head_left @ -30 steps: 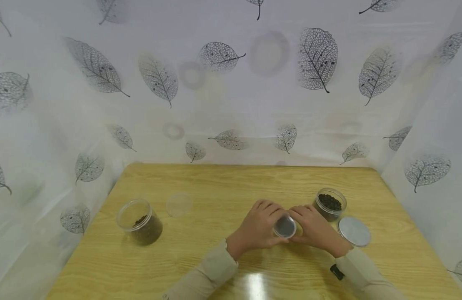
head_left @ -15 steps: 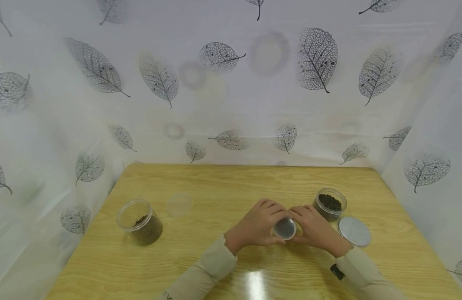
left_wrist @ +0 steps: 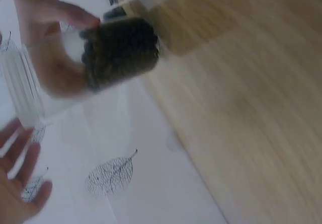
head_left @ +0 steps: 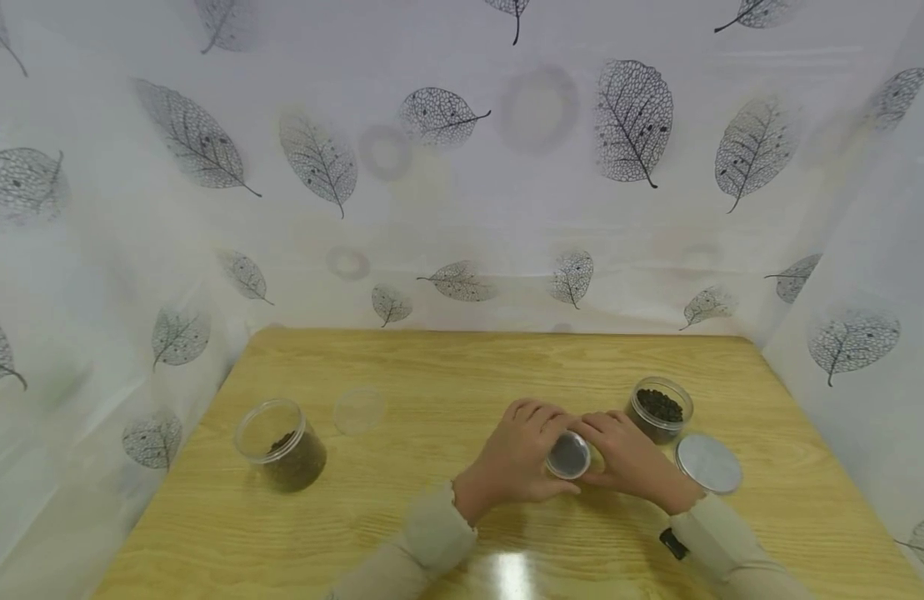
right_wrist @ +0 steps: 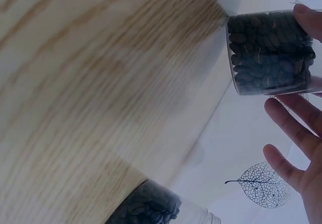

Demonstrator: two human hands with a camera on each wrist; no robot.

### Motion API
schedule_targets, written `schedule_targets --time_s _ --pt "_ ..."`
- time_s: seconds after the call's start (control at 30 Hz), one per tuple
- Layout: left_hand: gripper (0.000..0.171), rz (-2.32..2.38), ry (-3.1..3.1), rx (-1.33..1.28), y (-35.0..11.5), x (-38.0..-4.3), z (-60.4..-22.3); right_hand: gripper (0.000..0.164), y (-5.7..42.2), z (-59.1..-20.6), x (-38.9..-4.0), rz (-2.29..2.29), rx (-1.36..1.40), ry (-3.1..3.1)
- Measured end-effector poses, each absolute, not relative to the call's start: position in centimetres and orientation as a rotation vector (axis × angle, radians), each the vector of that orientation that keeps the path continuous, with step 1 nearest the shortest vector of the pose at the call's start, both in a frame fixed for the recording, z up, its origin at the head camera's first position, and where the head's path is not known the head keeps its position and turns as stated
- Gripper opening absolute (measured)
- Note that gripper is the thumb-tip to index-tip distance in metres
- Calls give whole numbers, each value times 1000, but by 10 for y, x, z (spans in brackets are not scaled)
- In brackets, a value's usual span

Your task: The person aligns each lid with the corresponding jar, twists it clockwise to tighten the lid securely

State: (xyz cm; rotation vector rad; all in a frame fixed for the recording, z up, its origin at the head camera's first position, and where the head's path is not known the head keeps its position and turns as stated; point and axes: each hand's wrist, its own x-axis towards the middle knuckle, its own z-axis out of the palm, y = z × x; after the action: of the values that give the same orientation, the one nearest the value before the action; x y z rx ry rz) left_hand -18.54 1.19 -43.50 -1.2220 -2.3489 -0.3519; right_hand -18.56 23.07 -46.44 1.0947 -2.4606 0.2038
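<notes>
In the left wrist view, a clear jar (left_wrist: 123, 53) part-filled with dark beans is tipped on its side in that view. Its top carries a round grey lid (head_left: 569, 456). My left hand (head_left: 516, 458) spans this lid, fingers on the far side and thumb on the near side; the other fingertips (left_wrist: 30, 158) fan out in the left wrist view. My right hand (head_left: 630, 465) grips the jar's body from the right. Its thumb and fingers press opposite sides of the bean-filled part, while two lower fingers (right_wrist: 287, 123) stay spread.
On the wooden table (head_left: 432, 367), an uncapped jar (head_left: 285, 454) of dark beans stands left, near a clear disc lid (head_left: 359, 410). Right of my hands stand a short uncapped jar (head_left: 660, 408) of dark beans and a silver lid (head_left: 709, 462). Leaf-printed curtains (head_left: 462, 208) enclose the table.
My left thumb and fingers have shifted slightly around the lid, the thumb now stretching further right along its near side. My right hand keeps its hold, and the table items stay put.
</notes>
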Motion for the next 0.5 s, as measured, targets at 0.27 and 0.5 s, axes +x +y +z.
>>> schedule_targets --time_s 0.27,0.5 --pt "80 -473 -2342 -781 24 -162 -442 78 230 -464 -185 166 1082 -2430" --pt "75 -459 -2359 -667 29 -154 -447 75 230 -466 -186 180 1068 -2409"
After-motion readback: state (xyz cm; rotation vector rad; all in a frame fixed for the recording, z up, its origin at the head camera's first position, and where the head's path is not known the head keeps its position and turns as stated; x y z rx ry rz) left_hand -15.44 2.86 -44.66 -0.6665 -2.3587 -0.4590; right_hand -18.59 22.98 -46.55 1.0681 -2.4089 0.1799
